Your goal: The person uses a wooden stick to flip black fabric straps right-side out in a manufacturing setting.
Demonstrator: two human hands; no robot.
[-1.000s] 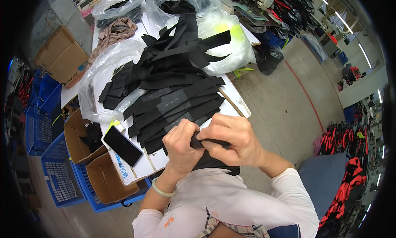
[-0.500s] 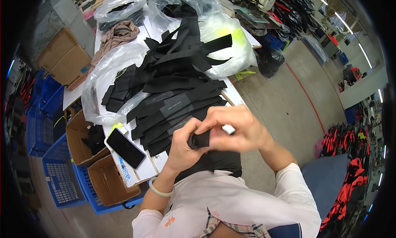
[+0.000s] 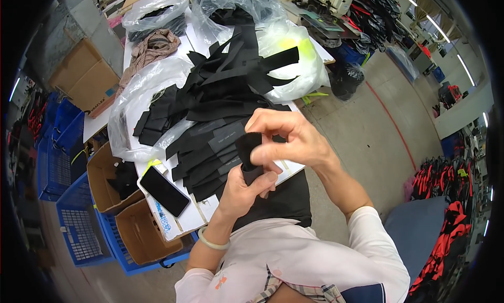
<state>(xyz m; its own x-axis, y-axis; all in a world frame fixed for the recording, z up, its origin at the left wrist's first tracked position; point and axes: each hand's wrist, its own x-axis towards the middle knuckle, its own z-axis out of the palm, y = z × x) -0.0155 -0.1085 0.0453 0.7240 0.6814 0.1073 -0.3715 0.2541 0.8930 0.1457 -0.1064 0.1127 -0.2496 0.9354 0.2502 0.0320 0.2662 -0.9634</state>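
Note:
In front of my body, both hands are on a black fabric strip (image 3: 250,145) that is curled or folded over. My left hand (image 3: 239,195) grips its lower part, thumb pressed against it. The fingers of my right hand (image 3: 294,140) are closed on the upper part, with the thumb lying across the strip. Just beyond my hands, a layered row of black fabric strips (image 3: 207,158) covers the table; some carry grey printed patches. Behind that row, more black strips (image 3: 226,82) are heaped loosely.
A phone (image 3: 164,191) lies at the left corner of the white table (image 3: 190,219). Clear plastic bags (image 3: 126,114) surround the heap. Blue crates (image 3: 79,221) and an open cardboard box (image 3: 139,232) stand at the left. Red-and-black pieces (image 3: 438,182) hang at the right.
My right hand has shifted slightly left and up, its thumb now across the strip. The strip stands taller above my left hand, which has turned and sits a little lower.

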